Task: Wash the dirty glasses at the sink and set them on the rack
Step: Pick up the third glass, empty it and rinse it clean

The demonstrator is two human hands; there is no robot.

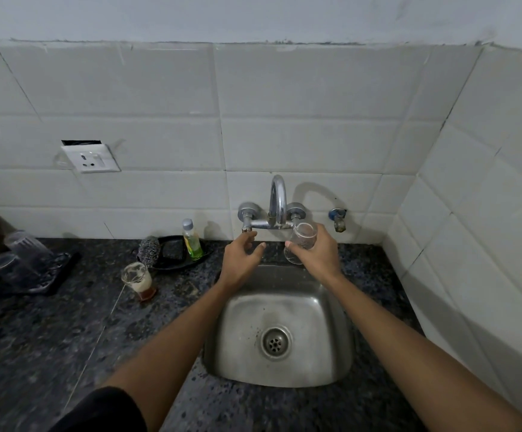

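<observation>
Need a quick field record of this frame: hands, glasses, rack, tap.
left hand: open, fingers at the left tap handle
right hand: grips a clear glass, tilted, beside the spout
dirty glass: upright on the counter, brown residue
rack: far left, two glasses upside down
water: none visible
sink: no glasses in it

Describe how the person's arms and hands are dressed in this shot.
Both forearms are bare from elbow to wrist. The left hand and right hand wear no gloves, and no rings, watch or bracelets show. The only clothing visible is a black sleeve on the left upper arm at the bottom edge. The right arm's sleeve, if any, lies out of view.
</observation>
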